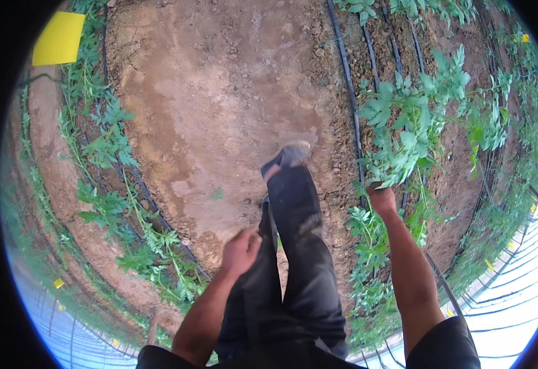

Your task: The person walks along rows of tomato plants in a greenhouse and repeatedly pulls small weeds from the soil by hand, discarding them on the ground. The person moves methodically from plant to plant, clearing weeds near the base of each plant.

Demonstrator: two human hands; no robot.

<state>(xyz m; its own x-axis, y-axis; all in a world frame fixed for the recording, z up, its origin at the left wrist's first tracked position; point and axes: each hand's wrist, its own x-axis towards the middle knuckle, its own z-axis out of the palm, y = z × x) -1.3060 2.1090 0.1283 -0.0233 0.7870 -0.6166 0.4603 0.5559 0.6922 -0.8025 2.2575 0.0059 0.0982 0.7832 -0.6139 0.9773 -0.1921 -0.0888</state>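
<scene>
My left hand [240,252] hangs over the dirt path beside my dark trousers, its fingers loosely curled and slightly blurred. Nothing shows in it. On the other side, my right hand [381,199] reaches to the row of green plants and meets the foot of a leafy clump that looks like a tomato plant [412,120]. Leaves cover the fingertips, so whether they grip a stem is hidden. Below that wrist, more foliage [366,235] grows beside the forearm. One shoe [287,157] is forward on the bare soil [223,92], blurred.
Black drip irrigation pipes [349,83] run along the right row. Another plant row [107,147] with a pipe [151,203] borders the path on the left. A yellow card [59,39] hangs at upper left. Ribbed pale greenhouse sheeting [509,318] curves along the lower right.
</scene>
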